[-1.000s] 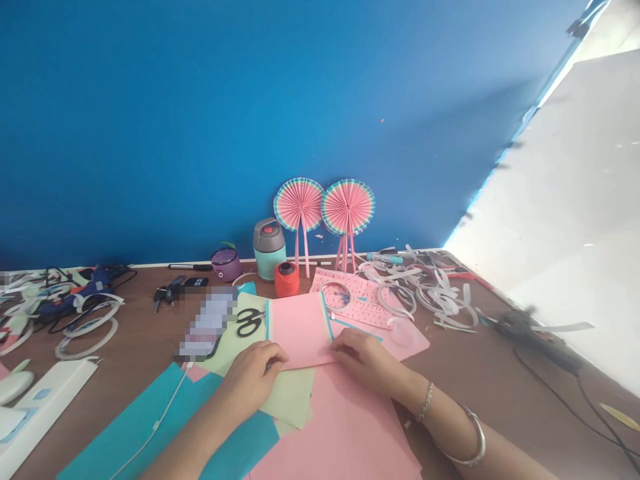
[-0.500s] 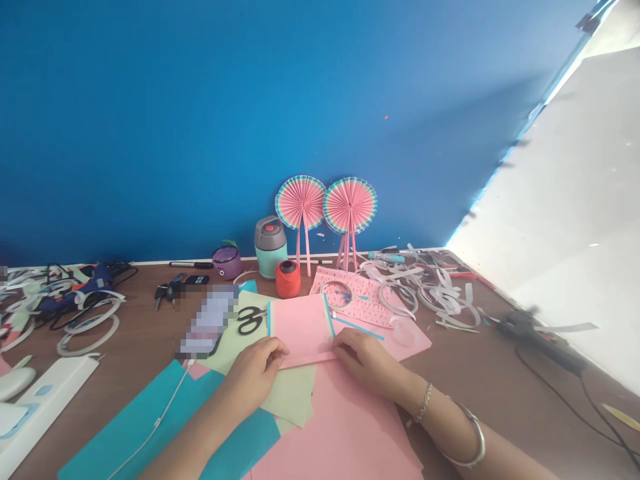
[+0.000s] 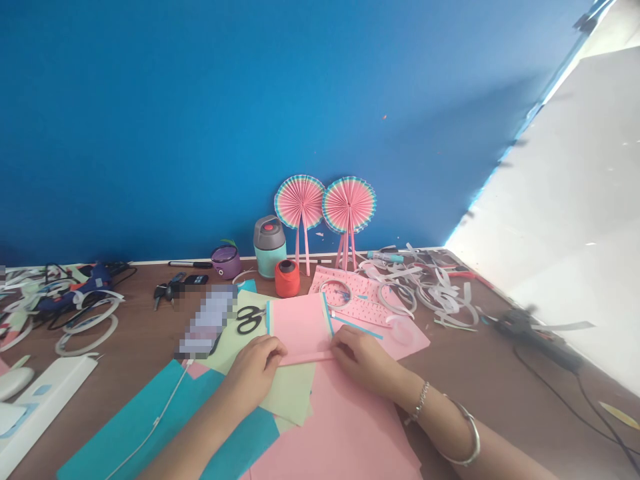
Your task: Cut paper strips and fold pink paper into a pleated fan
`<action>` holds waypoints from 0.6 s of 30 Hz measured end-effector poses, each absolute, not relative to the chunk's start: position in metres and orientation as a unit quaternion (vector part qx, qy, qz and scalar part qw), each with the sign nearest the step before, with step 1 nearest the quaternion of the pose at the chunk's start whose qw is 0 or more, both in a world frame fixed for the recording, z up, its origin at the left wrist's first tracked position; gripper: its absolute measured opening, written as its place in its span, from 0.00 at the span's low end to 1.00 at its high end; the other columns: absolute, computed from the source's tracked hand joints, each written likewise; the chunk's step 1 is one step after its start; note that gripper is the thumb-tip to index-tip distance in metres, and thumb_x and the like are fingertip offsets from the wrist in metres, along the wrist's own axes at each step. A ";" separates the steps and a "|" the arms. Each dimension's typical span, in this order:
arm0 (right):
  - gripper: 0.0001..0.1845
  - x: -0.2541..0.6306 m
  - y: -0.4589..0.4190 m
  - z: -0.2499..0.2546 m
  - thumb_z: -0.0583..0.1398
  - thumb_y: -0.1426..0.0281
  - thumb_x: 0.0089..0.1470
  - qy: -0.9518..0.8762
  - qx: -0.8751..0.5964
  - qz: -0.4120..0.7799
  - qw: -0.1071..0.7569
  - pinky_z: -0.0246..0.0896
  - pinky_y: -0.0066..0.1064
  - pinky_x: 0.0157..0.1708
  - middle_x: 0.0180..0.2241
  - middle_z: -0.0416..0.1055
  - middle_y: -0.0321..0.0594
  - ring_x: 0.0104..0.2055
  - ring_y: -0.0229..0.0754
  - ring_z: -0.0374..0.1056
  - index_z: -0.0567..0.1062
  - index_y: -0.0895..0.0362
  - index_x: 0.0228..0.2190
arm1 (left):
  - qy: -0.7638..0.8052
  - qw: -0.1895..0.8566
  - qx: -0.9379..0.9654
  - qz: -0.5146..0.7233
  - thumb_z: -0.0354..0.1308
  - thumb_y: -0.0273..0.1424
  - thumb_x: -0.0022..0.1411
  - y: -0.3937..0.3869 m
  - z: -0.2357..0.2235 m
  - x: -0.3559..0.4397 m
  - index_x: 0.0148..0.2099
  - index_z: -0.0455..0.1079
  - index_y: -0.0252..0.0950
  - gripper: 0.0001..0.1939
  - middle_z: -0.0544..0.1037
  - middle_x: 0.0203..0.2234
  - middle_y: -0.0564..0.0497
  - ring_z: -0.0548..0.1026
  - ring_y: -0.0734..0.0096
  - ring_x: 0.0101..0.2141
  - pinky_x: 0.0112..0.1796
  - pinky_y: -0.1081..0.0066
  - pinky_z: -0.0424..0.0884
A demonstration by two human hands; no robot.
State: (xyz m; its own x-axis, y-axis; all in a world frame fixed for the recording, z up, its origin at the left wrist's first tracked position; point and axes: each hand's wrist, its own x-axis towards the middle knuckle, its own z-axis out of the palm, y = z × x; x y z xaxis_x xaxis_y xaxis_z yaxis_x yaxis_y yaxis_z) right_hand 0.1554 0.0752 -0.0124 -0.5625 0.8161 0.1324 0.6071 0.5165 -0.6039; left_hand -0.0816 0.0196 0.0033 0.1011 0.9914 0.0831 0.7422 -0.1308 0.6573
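A pink sheet of paper (image 3: 300, 328) with blue strips along its left and right sides lies before me, its near edge folded. At its near left corner, my left hand (image 3: 257, 367) is closed, with thumb and fingers pinching the edge. My right hand (image 3: 363, 357) grips the near right corner in the same way. Beneath it are a light green sheet (image 3: 295, 393) and a larger pink sheet (image 3: 340, 427). Black-handled scissors (image 3: 249, 320) lie left of the paper, their blades partly hidden under it. Two round pleated paper fans (image 3: 300, 202) lean against the blue wall.
A phone (image 3: 207, 323) with a white cable lies on the left, near teal paper (image 3: 135, 417) and a white power strip (image 3: 47, 407). Behind stand a red thread spool (image 3: 287, 279), a teal jar (image 3: 270, 257) and a purple pot (image 3: 226, 262). Paper strips (image 3: 453, 297) are heaped right.
Both hands stay at the near corners of the pink paper. The near edge has shifted very slightly away from me; otherwise the scene looks the same.
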 end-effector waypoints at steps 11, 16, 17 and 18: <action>0.10 0.156 0.075 -0.017 0.52 0.80 0.51 -0.849 -0.418 0.248 0.206 0.55 0.28 0.31 0.32 0.69 0.39 0.32 0.38 0.64 0.71 0.57 0.31 | 0.605 0.203 0.731 0.243 0.45 0.22 0.57 0.018 0.002 -0.081 0.31 0.69 0.39 0.13 0.75 0.30 0.50 0.74 0.65 0.36 0.37 0.66 0.69; 0.10 0.155 0.075 -0.020 0.52 0.81 0.52 -0.861 -0.413 0.226 0.192 0.55 0.29 0.32 0.33 0.69 0.40 0.33 0.39 0.65 0.70 0.57 0.32 | 0.598 0.199 0.744 0.222 0.44 0.20 0.58 0.018 -0.001 -0.081 0.32 0.70 0.38 0.14 0.74 0.31 0.50 0.73 0.65 0.36 0.38 0.66 0.69; 0.10 0.155 0.075 -0.020 0.52 0.81 0.52 -0.865 -0.411 0.218 0.188 0.55 0.29 0.32 0.33 0.69 0.40 0.33 0.39 0.65 0.70 0.57 0.32 | 0.597 0.200 0.746 0.217 0.43 0.20 0.59 0.018 -0.001 -0.081 0.32 0.70 0.38 0.15 0.74 0.31 0.50 0.72 0.65 0.37 0.38 0.66 0.69; 0.10 0.155 0.075 -0.019 0.52 0.80 0.53 -0.869 -0.408 0.209 0.185 0.55 0.29 0.32 0.33 0.68 0.40 0.33 0.40 0.64 0.70 0.57 0.33 | 0.595 0.198 0.750 0.212 0.43 0.20 0.59 0.018 -0.002 -0.081 0.33 0.70 0.38 0.15 0.74 0.32 0.49 0.72 0.65 0.37 0.39 0.66 0.68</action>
State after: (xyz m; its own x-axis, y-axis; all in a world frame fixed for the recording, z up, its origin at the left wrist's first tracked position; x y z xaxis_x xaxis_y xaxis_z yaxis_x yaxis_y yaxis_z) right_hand 0.1545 0.0752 -0.0194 -0.5991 0.7862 0.1512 0.6314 0.5801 -0.5147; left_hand -0.0811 0.0184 -0.0018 0.2025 0.9759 0.0812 0.8081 -0.2133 0.5491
